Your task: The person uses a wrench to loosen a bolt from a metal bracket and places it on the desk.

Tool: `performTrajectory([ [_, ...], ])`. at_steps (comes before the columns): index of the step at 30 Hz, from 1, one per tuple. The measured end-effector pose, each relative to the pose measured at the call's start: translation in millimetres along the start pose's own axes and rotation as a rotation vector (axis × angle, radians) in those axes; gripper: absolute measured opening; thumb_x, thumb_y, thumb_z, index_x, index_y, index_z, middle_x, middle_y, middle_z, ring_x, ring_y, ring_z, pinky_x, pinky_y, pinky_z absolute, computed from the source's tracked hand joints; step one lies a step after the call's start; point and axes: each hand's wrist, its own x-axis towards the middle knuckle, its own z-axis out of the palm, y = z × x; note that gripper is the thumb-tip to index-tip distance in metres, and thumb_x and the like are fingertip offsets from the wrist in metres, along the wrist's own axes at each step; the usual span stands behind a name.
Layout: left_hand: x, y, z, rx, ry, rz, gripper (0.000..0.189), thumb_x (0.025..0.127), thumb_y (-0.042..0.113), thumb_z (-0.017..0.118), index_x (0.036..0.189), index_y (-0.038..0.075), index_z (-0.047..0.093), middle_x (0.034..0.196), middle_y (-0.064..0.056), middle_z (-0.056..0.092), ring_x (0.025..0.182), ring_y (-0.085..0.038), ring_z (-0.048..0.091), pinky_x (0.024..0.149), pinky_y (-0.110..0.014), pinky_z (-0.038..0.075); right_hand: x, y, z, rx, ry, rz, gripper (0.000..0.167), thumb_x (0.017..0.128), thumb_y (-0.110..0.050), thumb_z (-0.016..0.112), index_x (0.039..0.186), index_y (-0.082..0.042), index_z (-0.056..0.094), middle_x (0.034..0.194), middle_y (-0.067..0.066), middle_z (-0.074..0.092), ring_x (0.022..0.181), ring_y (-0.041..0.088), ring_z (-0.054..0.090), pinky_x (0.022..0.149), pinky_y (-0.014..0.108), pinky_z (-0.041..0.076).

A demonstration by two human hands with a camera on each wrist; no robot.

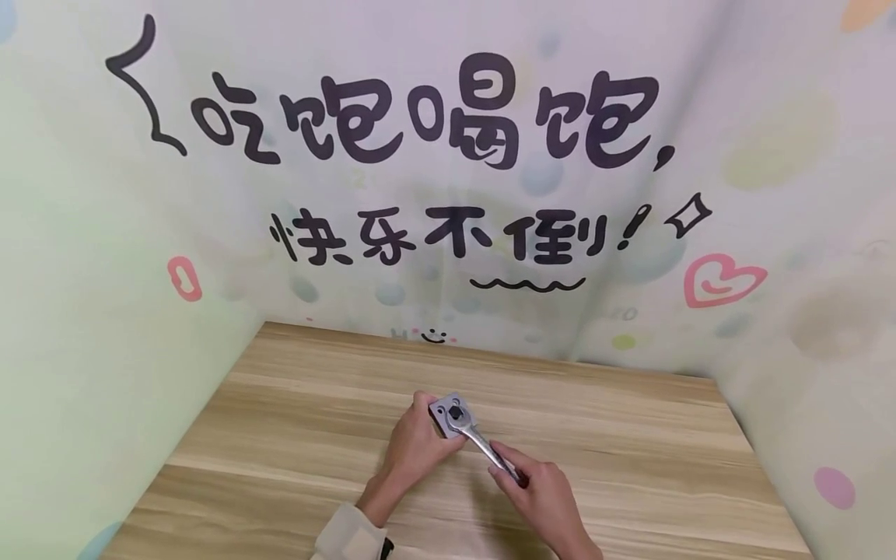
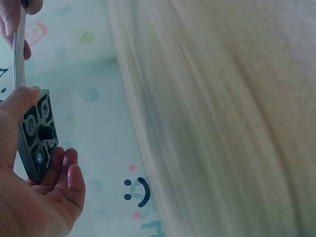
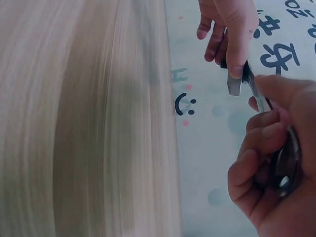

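Observation:
My left hand point(image 1: 415, 445) holds a square grey metal plate point(image 1: 448, 402) up above the table, thumb on one side and fingers on the other. A dark bolt point(image 1: 456, 413) passes through the middle of the plate. In the left wrist view the plate's other face point(image 2: 30, 126) shows dark recesses, round holes and the bolt's protruding end point(image 2: 48, 132). The head of a silver wrench point(image 1: 481, 445) sits around the bolt head. My right hand point(image 1: 548, 495) grips the wrench by its handle. The right wrist view shows its fingers point(image 3: 256, 136) curled round the dark handle end point(image 3: 284, 173).
Beneath both hands lies a wood-grain table point(image 1: 315, 389). A pale printed curtain point(image 1: 448, 187) with black lettering and coloured spots stands behind it, with more of it at both sides. A light sleeve point(image 1: 350, 535) covers the left forearm.

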Motion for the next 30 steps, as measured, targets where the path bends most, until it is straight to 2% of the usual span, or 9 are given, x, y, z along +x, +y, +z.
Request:
performTrajectory([
  [4,0.2,0.9,-0.2,0.016,0.008,0.025,0.063,0.065,0.029,0.089,0.111,0.008,0.051,0.090,-0.004,0.066,0.073,-0.012,0.056,0.063,-0.028,0.045,1.4,0,1,-0.031,0.024,-0.001,0.030,0.083,-0.019,0.080,0.112,-0.023,0.076,0.054,-0.025,0.036,0.046,-0.010,0.030,0.045,0.016,0.027],
  [9,-0.8,0.0,-1.0,-0.002,0.016,0.069,0.062,0.067,0.029,0.089,0.112,0.008,0.051,0.094,-0.005,0.067,0.077,-0.014,0.058,0.065,-0.028,0.046,2.6,0,4,-0.061,0.098,-0.068,0.030,0.078,-0.014,0.083,0.107,-0.019,0.078,0.067,-0.022,0.052,0.054,-0.009,0.038,0.049,0.015,0.032],
  [16,-1.1,-1.8,-4.0,-0.017,-0.033,0.140,0.066,0.071,0.030,0.089,0.124,0.008,0.057,0.104,-0.002,0.068,0.091,-0.015,0.062,0.077,-0.030,0.050,2.5,-2,-1,-0.152,0.155,-0.113,0.030,0.075,-0.020,0.085,0.105,-0.022,0.079,0.063,-0.023,0.042,0.054,-0.008,0.030,0.048,0.015,0.026],
  [30,-3.2,-0.7,-10.6,-0.051,-0.109,0.212,0.065,0.071,0.030,0.090,0.124,0.012,0.057,0.105,0.003,0.068,0.091,-0.011,0.060,0.079,-0.029,0.049,5.2,8,-10,-0.154,0.163,-0.172,0.029,0.073,-0.015,0.087,0.101,-0.022,0.080,0.065,-0.025,0.042,0.054,-0.011,0.030,0.047,0.009,0.022],
])
